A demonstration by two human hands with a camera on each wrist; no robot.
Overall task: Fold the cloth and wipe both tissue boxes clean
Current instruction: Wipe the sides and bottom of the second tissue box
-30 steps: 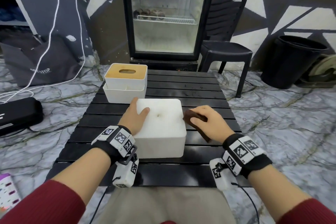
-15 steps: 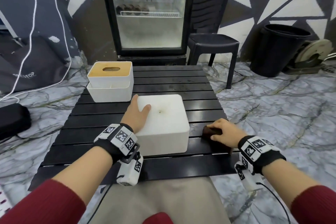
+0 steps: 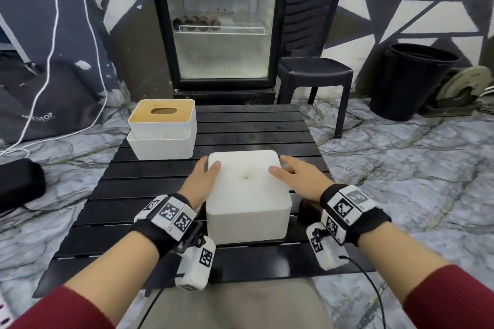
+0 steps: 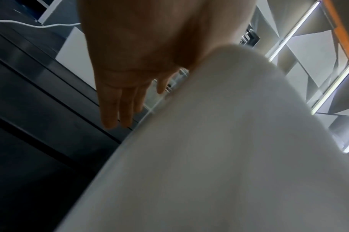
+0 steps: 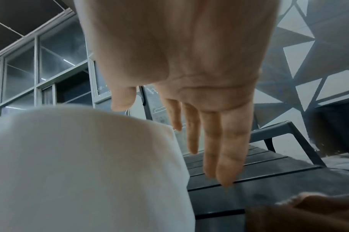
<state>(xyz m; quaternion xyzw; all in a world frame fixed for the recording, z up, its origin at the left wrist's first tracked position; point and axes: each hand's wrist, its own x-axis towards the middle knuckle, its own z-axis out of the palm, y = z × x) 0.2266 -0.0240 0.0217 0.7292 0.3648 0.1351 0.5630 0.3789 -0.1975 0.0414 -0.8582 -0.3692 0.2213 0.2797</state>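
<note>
On table (image 3: 280, 131) near edge: white box (image 3: 247, 195), flanked by both hands. Left hand (image 3: 199, 184) flat against left side, thumb on top, fingers straight. Right hand (image 3: 296, 181) at right edge, fingers extended, holding nothing. Brown cloth (image 5: 301, 215) lying just right of box. Second box (image 3: 163, 129) at far left corner.

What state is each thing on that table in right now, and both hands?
Plain white square box: upside down, flanked by both hands.
White tissue box with wooden lid: upright, untouched.
Brown cloth: lying on table, released.
Left hand: open, against box.
Right hand: open, at box.
Glass-door fridge: closed.
</note>
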